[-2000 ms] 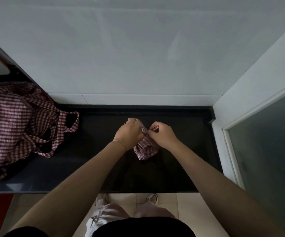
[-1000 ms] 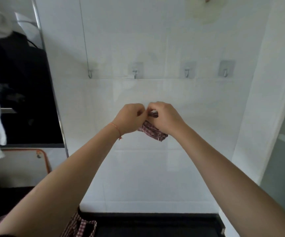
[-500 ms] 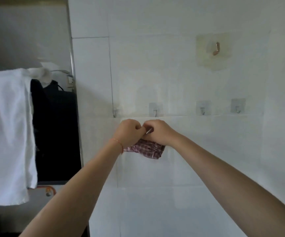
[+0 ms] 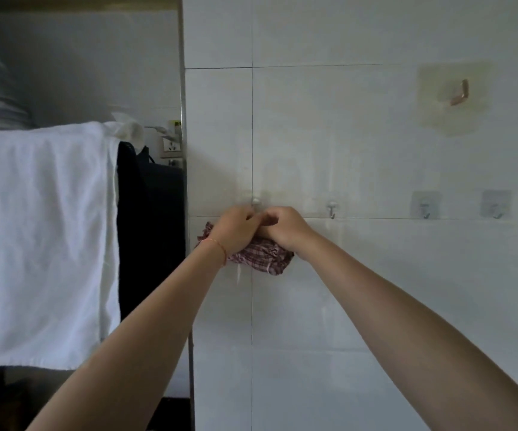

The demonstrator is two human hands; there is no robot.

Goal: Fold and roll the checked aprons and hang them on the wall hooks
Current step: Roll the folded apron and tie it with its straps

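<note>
A rolled red-and-white checked apron (image 4: 262,256) hangs below my two hands, held up against the white tiled wall. My left hand (image 4: 235,230) and my right hand (image 4: 282,228) are side by side, fingers curled and pinching the top of the roll just under the leftmost wall hook (image 4: 256,201). The strap or loop they pinch is hidden between the fingers. Three more small hooks run to the right along the same tile line: one (image 4: 332,209), another (image 4: 425,208) and the last (image 4: 497,208).
A larger brown hook (image 4: 459,93) on a yellowed adhesive pad sits high on the right. A white towel (image 4: 43,237) hangs at the left over a dark opening, beside a metal wall edge (image 4: 184,181) and a wall socket (image 4: 170,146).
My hands lifted the rolled apron from the black counter up to the wall and shifted it left, from below the second hook to just under the leftmost hook.
</note>
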